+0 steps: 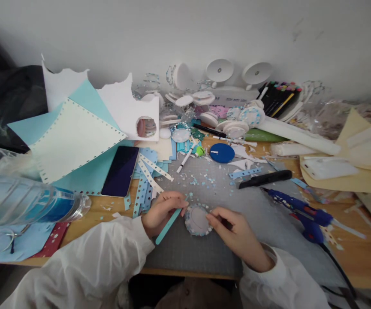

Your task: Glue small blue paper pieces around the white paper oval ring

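Observation:
My left hand (166, 210) is closed, with a slim, flat teal stick (167, 227) slanting out of its fingers. I cannot tell whether the stick is a tool or stiff paper. A round white disc (198, 219) edged with small white and blue bits is held just above the grey mat. My right hand (228, 229) pinches its right rim between thumb and fingers. The left fingertips are close to the disc's left rim; whether they touch it cannot be made out. Tiny blue and white paper bits (201, 180) lie scattered on the mat beyond the disc.
A blue glue gun (301, 210) and black cutter (264, 179) lie to the right. Leftward are a phone (120, 171), punched paper sheets (76, 139) and a large bottle (24, 199). A blue oval (222, 152) and several white discs (204, 98) are at the back.

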`<move>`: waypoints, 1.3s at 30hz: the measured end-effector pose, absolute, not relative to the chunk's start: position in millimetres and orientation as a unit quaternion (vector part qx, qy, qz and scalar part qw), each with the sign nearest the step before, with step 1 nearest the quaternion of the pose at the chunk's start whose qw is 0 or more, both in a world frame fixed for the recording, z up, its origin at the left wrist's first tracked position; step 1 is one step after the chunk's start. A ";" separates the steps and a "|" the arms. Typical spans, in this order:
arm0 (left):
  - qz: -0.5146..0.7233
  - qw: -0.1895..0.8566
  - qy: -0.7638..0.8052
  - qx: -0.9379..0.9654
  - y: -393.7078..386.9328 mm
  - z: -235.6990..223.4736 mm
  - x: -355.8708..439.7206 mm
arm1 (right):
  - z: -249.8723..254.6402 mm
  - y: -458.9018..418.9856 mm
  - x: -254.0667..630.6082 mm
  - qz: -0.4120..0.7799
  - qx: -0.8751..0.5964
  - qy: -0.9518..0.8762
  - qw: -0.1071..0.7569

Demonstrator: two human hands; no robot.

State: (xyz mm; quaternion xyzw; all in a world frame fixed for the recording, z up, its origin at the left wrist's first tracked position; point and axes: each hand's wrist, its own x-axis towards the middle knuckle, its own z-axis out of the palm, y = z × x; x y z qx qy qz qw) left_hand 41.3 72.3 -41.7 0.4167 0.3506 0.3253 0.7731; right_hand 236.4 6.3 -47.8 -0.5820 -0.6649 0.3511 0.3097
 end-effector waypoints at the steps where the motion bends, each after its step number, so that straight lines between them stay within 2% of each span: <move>1: 0.324 0.774 0.348 0.418 72.1 -40.7 41.4 | -48.7 6.7 237.2 0.341 -0.586 -0.666 0.312; 7: 0.313 0.770 0.355 0.429 73.0 -38.9 41.5 | -48.9 -3.5 253.5 0.298 -0.628 -0.609 0.382; 10: 0.314 0.769 0.352 0.431 73.6 -39.7 41.7 | -49.7 -7.3 259.0 0.288 -0.617 -0.621 0.388; 27: 0.334 0.782 0.283 0.444 70.2 -38.1 39.4 | -44.6 -1.5 244.0 0.430 -0.523 -0.684 0.270; 34: 0.343 0.677 0.194 0.622 75.5 -42.7 33.6 | -44.1 -0.2 244.1 0.437 -0.524 -0.688 0.247; 39: 0.352 0.617 0.177 0.681 74.5 -41.3 35.1 | -42.5 -1.7 245.0 0.421 -0.511 -0.708 0.246</move>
